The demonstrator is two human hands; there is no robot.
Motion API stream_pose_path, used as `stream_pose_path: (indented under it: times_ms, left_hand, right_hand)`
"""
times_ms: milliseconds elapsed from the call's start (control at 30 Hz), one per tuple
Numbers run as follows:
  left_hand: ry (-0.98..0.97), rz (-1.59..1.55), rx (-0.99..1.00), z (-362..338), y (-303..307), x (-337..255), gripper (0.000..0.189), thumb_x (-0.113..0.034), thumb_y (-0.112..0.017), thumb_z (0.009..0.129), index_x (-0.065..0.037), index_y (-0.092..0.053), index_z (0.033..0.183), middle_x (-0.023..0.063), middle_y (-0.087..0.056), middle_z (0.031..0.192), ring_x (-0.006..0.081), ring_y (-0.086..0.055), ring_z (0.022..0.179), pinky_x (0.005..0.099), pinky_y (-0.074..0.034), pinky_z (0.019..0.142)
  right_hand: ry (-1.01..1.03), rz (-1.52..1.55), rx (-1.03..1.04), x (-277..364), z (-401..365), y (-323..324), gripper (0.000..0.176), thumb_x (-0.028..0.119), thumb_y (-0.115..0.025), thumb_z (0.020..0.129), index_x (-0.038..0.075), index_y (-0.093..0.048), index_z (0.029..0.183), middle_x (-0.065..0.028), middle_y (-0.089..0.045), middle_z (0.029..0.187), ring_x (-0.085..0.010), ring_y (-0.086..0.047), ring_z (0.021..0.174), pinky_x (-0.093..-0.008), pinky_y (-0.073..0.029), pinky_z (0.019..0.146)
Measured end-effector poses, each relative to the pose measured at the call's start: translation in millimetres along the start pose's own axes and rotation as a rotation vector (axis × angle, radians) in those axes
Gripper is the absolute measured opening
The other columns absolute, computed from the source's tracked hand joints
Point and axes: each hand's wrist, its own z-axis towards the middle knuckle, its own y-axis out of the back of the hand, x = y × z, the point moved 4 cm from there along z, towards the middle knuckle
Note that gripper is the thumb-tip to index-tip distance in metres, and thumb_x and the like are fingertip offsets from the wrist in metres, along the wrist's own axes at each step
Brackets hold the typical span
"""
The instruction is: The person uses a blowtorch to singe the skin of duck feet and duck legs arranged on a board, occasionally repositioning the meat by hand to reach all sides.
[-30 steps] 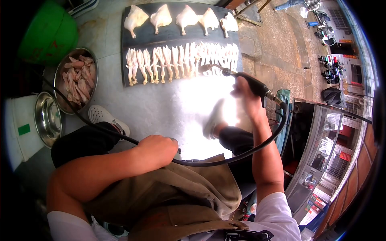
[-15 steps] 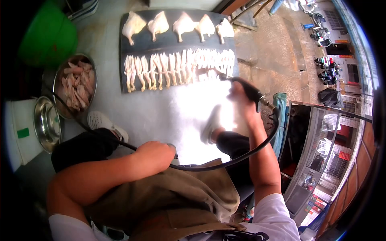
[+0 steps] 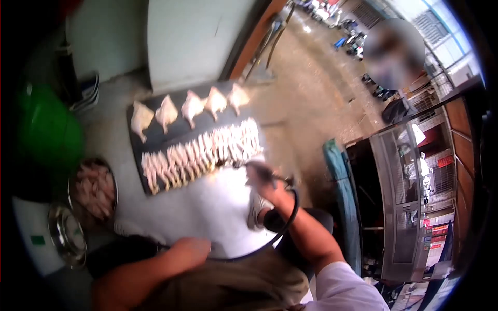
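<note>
My right hand (image 3: pixel 263 185), blurred, is wrapped round a black trigger gun (image 3: pixel 280 179) fed by a black hose (image 3: pixel 294 207). The gun's nozzle end is at the lower edge of a row of thin, pale poultry pieces (image 3: pixel 207 147) on a dark tray (image 3: pixel 171 136). Several poultry leg quarters (image 3: pixel 193 108) lie in a line along the tray's far side. My left hand (image 3: pixel 191 251) is closed on the hose near my lap, its fingers partly hidden and blurred.
To the left, a metal bowl (image 3: pixel 115 194) holds pinkish poultry pieces, with a shiny metal basin (image 3: pixel 67 238) beside it. A green tub (image 3: pixel 49 124) stands behind. A metal-framed cabinet (image 3: pixel 397 223) and a blue-green cover (image 3: pixel 342 192) are to the right. My shoe (image 3: pixel 255 212) is near the tray.
The head view has tilted and shifted, now showing more wall at the back. My right hand and the gun have moved left along the row, from its right end to its lower edge.
</note>
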Motion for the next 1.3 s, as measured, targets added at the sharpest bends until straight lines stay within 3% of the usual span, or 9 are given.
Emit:
stream_pose_path:
  times_ms: [200, 400, 800, 933, 967, 1033, 1067, 1133, 1300]
  left_hand:
    - [0.159, -0.008, 0.118, 0.8, 8.6, -9.2, 0.014, -0.007, -0.054, 0.079, -0.002, -0.066, 0.083, 0.0172, -0.068, 0.083, 0.0351, -0.067, 0.08, 0.0451, -0.054, 0.068]
    - [0.133, -0.064, 0.2, 9.5, 24.2, -14.4, 0.015, -0.006, -0.054, 0.078, -0.002, -0.067, 0.084, 0.017, -0.069, 0.083, 0.0346, -0.067, 0.08, 0.0439, -0.053, 0.069]
    - [0.213, -0.059, 0.146, 20.6, 21.7, -4.0, 0.014, -0.006, -0.054, 0.078, -0.001, -0.066, 0.081, 0.0173, -0.068, 0.08, 0.0334, -0.068, 0.078, 0.0434, -0.054, 0.066]
    - [-0.041, -0.022, 0.047, 15.0, 11.1, 0.1, 0.015, -0.008, -0.052, 0.08, -0.003, -0.066, 0.079, 0.0171, -0.067, 0.076, 0.033, -0.067, 0.072, 0.0452, -0.053, 0.061]
    - [0.022, 0.039, 0.178, 17.0, 0.4, -0.1, 0.016, -0.009, -0.052, 0.081, -0.004, -0.067, 0.08, 0.0166, -0.066, 0.076, 0.0338, -0.066, 0.07, 0.0465, -0.053, 0.061]
    - [-0.024, 0.036, -0.043, 22.7, -18.8, 17.8, 0.018, -0.011, -0.05, 0.083, -0.003, -0.066, 0.084, 0.0182, -0.067, 0.081, 0.0366, -0.065, 0.073, 0.0489, -0.053, 0.064]
    - [0.096, 0.034, 0.252, 26.1, 6.5, 3.3, 0.019, -0.013, -0.05, 0.085, -0.004, -0.066, 0.087, 0.0187, -0.067, 0.082, 0.0368, -0.066, 0.075, 0.0488, -0.053, 0.066]
    - [0.233, -0.065, 0.19, 25.4, 18.7, -4.0, 0.025, -0.02, -0.073, 0.07, -0.001, -0.068, 0.085, 0.0233, -0.066, 0.083, 0.0417, -0.064, 0.081, 0.0482, -0.051, 0.072]
    - [0.177, -0.04, 0.233, 25.0, 33.4, -17.0, 0.017, -0.013, -0.057, 0.08, 0.001, -0.068, 0.081, 0.0245, -0.065, 0.081, 0.0419, -0.064, 0.08, 0.0494, -0.05, 0.071]
  right_hand:
    - [0.214, -0.147, -0.3, 46.4, -32.4, 11.1, 0.033, 0.014, -0.062, 0.091, -0.007, -0.059, 0.117, -0.0122, -0.069, 0.089, -0.0157, -0.07, 0.076, -0.0257, -0.054, 0.064]
    - [0.015, -0.102, -0.156, 52.2, -11.8, 3.5, 0.029, 0.014, -0.061, 0.091, -0.008, -0.06, 0.11, -0.0087, -0.065, 0.078, -0.0137, -0.067, 0.068, -0.0241, -0.053, 0.063]
    - [0.12, -0.29, -0.1, 51.2, 6.4, -1.8, 0.026, 0.019, -0.056, 0.091, -0.003, -0.062, 0.103, -0.0087, -0.062, 0.07, -0.017, -0.068, 0.066, -0.0267, -0.051, 0.061]
    - [-0.094, -0.195, -0.024, 10.4, 7.9, -0.1, 0.021, 0.006, -0.056, 0.09, 0.002, -0.063, 0.109, -0.0093, -0.064, 0.082, -0.0173, -0.064, 0.074, -0.0321, -0.055, 0.065]
    - [0.018, -0.108, -0.057, -1.5, 9.3, -0.9, 0.018, 0.009, -0.056, 0.09, 0.002, -0.063, 0.105, -0.0091, -0.064, 0.079, -0.0178, -0.063, 0.072, -0.0331, -0.054, 0.064]
    - [0.248, 0.057, -0.095, -25.1, 11.2, -1.4, 0.016, 0.014, -0.055, 0.091, 0.001, -0.062, 0.096, -0.0087, -0.062, 0.073, -0.0187, -0.062, 0.066, -0.035, -0.051, 0.061]
    - [0.222, -0.04, -0.074, -6.8, 10.1, 3.5, 0.016, 0.015, -0.056, 0.09, 0.002, -0.062, 0.096, -0.0109, -0.063, 0.072, -0.0207, -0.063, 0.065, -0.0355, -0.051, 0.061]
    - [0.189, -0.258, -0.026, 26.9, 2.9, 7.8, 0.015, 0.016, -0.057, 0.09, 0.003, -0.062, 0.096, -0.0141, -0.063, 0.071, -0.0238, -0.064, 0.064, -0.0363, -0.05, 0.06]
    - [0.341, -0.24, -0.109, 45.8, 1.2, 11.6, 0.015, 0.016, -0.059, 0.089, 0.002, -0.061, 0.094, -0.0146, -0.063, 0.071, -0.0279, -0.063, 0.063, -0.0371, -0.051, 0.06]
